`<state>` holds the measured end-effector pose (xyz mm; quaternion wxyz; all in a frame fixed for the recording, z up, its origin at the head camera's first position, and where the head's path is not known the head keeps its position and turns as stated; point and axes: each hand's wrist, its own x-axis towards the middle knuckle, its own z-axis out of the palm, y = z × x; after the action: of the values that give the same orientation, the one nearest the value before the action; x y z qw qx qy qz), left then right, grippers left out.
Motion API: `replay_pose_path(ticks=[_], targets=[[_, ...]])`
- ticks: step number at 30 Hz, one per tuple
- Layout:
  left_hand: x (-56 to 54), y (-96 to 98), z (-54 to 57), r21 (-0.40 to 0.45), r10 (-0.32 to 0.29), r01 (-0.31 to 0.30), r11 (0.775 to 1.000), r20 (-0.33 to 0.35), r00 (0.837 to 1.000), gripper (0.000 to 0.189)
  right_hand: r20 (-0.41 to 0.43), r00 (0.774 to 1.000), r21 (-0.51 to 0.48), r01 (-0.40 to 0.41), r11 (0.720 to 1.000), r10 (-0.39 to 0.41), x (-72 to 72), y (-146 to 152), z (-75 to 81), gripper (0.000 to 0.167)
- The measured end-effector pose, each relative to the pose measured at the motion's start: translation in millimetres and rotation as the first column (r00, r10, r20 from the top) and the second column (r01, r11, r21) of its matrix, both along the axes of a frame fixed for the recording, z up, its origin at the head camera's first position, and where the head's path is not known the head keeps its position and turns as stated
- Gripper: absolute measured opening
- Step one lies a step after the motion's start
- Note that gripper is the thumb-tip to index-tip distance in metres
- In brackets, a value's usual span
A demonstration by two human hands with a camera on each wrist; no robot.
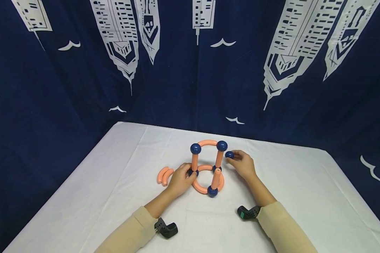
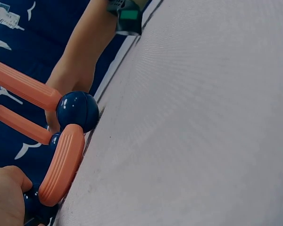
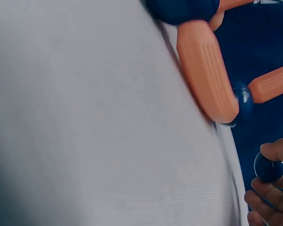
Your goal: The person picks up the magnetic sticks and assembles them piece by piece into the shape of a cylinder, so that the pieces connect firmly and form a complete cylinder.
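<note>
An open frame of orange rods and blue balls stands on the table, with a ring of curved rods (image 1: 200, 188) at its base. Three straight rods rise from it; two carry blue balls (image 1: 195, 148) joined by a curved rod (image 1: 207, 142). The front upright rod (image 1: 216, 179) leans slightly and has a bare top. My left hand (image 1: 179, 181) grips the base's left blue ball (image 1: 194, 173), partly covered by fingers. Just right of the frame, my right hand (image 1: 244, 167) pinches a loose blue ball (image 3: 268, 168) between thumb and fingers, apart from the rods.
Two loose curved orange rods (image 1: 162, 175) lie side by side left of the left hand. White cloth covers the table (image 1: 304, 196). Behind it hangs a dark blue curtain (image 1: 183, 88) with white building prints. Both wrists wear black camera mounts (image 1: 167, 229).
</note>
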<state>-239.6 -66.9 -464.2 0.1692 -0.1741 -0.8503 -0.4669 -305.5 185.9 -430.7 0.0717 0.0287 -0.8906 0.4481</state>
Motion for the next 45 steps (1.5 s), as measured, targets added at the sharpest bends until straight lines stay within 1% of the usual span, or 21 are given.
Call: replay_pose_path(ticks=[4, 8, 18, 23, 35, 42, 45], targets=[[0.1, 0.1, 0.5, -0.002, 0.0, 0.0, 1.0, 0.005, 1.0, 0.019, 0.013, 1.0, -0.04, 0.002, 0.999, -0.002, 10.5, 1.1, 5.2, 0.044], [0.5, -0.3, 1.1, 0.004, 0.0, 0.0, 1.0, 0.013, 1.0, 0.018, 0.001, 1.0, -0.065, -0.014, 0.998, 0.014, 20.5, 1.6, 9.8, 0.044], [0.8, -1.8, -0.6, -0.005, 0.01, -0.009, 1.0, 0.023, 1.0, 0.019, -0.047, 0.999, -0.069, -0.027, 0.997, 0.024, 41.2, 1.0, 21.5, 0.041], [1.3, -3.2, -0.2, -0.002, 0.015, -0.015, 1.0, 0.02, 1.0, 0.019, -0.071, 0.996, -0.088, -0.056, 0.995, 0.049, 50.3, -1.9, 26.7, 0.039], [0.9, -1.8, -0.7, 0.01, 0.0, 0.0, 1.0, 0.009, 1.0, 0.019, -0.142, 0.985, -0.097, -0.113, 0.989, 0.099, 73.6, -5.6, 41.3, 0.038], [0.5, -1.0, -0.8, -0.004, -0.001, 0.001, 1.0, 0.015, 1.0, 0.02, -0.179, 0.974, -0.165, -0.167, 0.972, 0.137, 87.7, -12.0, 51.1, 0.036], [0.4, -0.6, -0.1, -0.005, -0.004, 0.004, 1.0, 0.017, 1.0, 0.02, -0.201, 0.966, -0.179, -0.199, 0.964, 0.162, 92.1, -16.4, 55.6, 0.035]])
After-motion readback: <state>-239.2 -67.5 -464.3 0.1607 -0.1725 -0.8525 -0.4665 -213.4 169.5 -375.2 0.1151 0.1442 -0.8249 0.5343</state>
